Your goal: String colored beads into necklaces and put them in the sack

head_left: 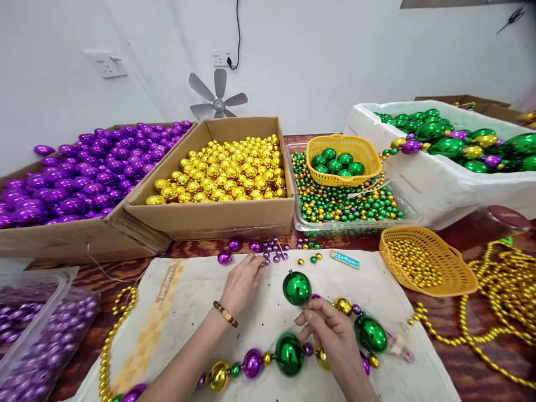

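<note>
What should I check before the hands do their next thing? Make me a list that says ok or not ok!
1. Right hand at the big green ball: ok, it pinches at the ball's lower end.
2. Thin needle or thread showing at the ball's top: ok, it sticks out there.
3. Left hand near the small purple beads: ok, it is right beside them.
4. Left hand gripping a bead: cannot tell, its grip is hidden.
5. Beaded strand on the cloth: ok, it lies nearer you than the big green ball.
6. Cloth free of loose beads: not ok, a small green bead lies near its far edge.
</note>
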`<state>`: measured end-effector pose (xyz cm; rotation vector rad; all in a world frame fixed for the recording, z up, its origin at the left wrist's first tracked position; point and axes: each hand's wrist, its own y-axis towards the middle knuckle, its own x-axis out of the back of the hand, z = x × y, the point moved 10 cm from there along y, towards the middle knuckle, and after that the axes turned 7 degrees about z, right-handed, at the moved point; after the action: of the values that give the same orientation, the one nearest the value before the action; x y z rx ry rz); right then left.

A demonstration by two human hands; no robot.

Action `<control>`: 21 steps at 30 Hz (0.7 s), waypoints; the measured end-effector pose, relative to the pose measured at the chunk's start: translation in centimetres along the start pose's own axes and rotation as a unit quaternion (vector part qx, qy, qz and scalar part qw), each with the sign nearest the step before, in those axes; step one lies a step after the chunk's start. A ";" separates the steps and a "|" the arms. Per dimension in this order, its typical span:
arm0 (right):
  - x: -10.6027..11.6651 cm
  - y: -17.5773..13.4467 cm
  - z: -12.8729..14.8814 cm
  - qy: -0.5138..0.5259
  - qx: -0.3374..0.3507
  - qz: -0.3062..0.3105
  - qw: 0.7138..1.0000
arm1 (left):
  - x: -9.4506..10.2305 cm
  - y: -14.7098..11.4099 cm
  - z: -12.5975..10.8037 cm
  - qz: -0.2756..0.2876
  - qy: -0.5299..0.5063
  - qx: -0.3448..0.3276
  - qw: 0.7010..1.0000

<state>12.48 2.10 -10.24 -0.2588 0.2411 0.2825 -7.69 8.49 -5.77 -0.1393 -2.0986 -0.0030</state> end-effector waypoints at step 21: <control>-1.4 -0.6 1.1 -0.106 0.015 0.081 0.991 | 0.5 -2.0 1.0 -0.005 -0.728 0.100 0.678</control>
<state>11.52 1.53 -8.72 -0.1778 0.0553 0.4643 -8.97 6.56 -5.70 0.0539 -3.6941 0.4880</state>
